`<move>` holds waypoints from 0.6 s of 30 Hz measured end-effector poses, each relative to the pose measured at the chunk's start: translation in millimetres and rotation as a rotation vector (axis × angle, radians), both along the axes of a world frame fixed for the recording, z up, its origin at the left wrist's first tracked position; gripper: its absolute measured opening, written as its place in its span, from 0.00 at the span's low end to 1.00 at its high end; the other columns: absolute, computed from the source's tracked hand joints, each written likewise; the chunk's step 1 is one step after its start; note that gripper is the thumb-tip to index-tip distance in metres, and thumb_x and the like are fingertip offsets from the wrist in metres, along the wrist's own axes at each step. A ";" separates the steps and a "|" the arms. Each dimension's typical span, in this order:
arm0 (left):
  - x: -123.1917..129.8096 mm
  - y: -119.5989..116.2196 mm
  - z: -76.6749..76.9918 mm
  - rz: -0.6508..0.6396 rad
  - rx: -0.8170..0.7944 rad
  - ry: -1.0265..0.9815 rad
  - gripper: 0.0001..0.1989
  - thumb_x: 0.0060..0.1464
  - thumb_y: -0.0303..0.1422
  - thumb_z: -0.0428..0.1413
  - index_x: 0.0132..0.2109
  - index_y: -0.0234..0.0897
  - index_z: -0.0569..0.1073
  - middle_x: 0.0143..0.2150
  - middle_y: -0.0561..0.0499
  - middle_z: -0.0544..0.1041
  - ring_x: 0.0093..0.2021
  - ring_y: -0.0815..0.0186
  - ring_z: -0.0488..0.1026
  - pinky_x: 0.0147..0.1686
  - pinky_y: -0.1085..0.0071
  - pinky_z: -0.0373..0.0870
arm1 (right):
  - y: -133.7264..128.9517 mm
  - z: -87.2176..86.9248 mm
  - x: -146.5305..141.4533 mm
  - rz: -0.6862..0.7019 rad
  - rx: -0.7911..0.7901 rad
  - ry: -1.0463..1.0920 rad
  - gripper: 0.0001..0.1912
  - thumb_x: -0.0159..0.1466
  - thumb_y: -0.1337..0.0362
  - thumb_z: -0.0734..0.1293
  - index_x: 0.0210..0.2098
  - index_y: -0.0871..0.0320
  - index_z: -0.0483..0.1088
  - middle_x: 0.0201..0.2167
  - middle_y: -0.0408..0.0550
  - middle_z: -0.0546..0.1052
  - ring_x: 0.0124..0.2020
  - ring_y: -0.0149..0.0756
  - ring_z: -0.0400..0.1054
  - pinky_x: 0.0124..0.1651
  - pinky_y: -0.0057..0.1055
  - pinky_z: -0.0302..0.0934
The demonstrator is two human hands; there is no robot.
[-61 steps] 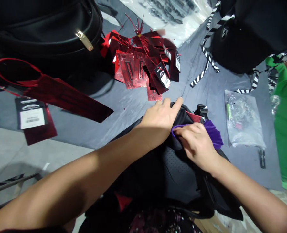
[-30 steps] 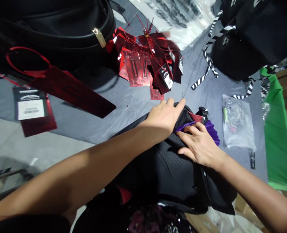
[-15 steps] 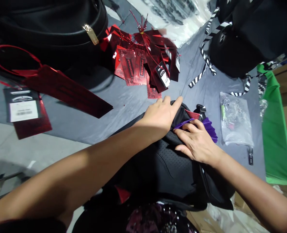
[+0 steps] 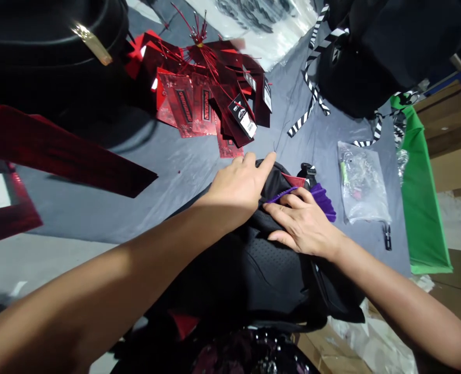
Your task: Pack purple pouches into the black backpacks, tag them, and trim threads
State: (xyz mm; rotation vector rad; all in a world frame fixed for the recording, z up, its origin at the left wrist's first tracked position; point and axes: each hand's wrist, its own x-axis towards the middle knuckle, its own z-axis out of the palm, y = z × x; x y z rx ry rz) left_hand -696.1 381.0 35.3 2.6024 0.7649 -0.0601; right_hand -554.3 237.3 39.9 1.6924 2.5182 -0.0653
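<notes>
red tags [image 4: 206,104]: bundled | clear pouch [image 4: 365,192]: lying flat | green fabric [image 4: 425,208]: right of pouch

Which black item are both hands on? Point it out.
The bag in front, under the left hand and right hand. Neither touches the gold-clasped item at upper left or the zebra-strapped item at upper right.

At the near edge of the grey cloth surface [image 4: 191,174], a black fabric bag [image 4: 269,275] shows ruffled purple cloth [image 4: 324,202]; flat rectangular tags [image 4: 203,111] are dark red, narrow straps [image 4: 300,123] black-and-white striped.

The grey table [image 4: 191,169] bears red tags [image 4: 180,104], a clear plastic pouch [image 4: 365,189] and, far right, a black bag [image 4: 370,65].
</notes>
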 end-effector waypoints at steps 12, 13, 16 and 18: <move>-3.1 -0.9 -0.3 -0.016 0.056 -0.032 0.36 0.58 0.29 0.51 0.70 0.37 0.47 0.58 0.36 0.67 0.57 0.49 0.68 0.50 0.59 0.70 | -7.5 -2.3 2.6 0.040 0.158 -0.115 0.25 0.71 0.48 0.56 0.45 0.63 0.71 0.28 0.49 0.74 0.31 0.36 0.63 0.34 0.34 0.52; -3.0 -0.9 -0.8 -0.024 0.066 -0.040 0.35 0.58 0.30 0.50 0.70 0.36 0.48 0.57 0.35 0.67 0.57 0.48 0.69 0.50 0.58 0.70 | -8.9 1.2 8.2 0.025 0.216 -0.138 0.24 0.71 0.49 0.55 0.41 0.62 0.72 0.25 0.47 0.72 0.28 0.35 0.62 0.32 0.33 0.51; -0.8 -0.8 -3.3 -0.060 0.091 -0.066 0.34 0.59 0.33 0.47 0.71 0.33 0.48 0.58 0.32 0.66 0.57 0.44 0.69 0.49 0.54 0.71 | -8.2 23.4 30.1 -0.177 0.389 -0.206 0.22 0.73 0.54 0.53 0.37 0.59 0.72 0.23 0.46 0.70 0.27 0.34 0.62 0.32 0.33 0.50; 0.2 -1.6 -4.7 -0.079 0.100 -0.068 0.34 0.60 0.34 0.45 0.71 0.32 0.48 0.57 0.32 0.67 0.57 0.42 0.69 0.48 0.52 0.71 | -3.2 43.6 45.6 -0.374 0.485 -0.259 0.24 0.73 0.55 0.50 0.38 0.59 0.72 0.26 0.49 0.72 0.30 0.36 0.64 0.35 0.34 0.51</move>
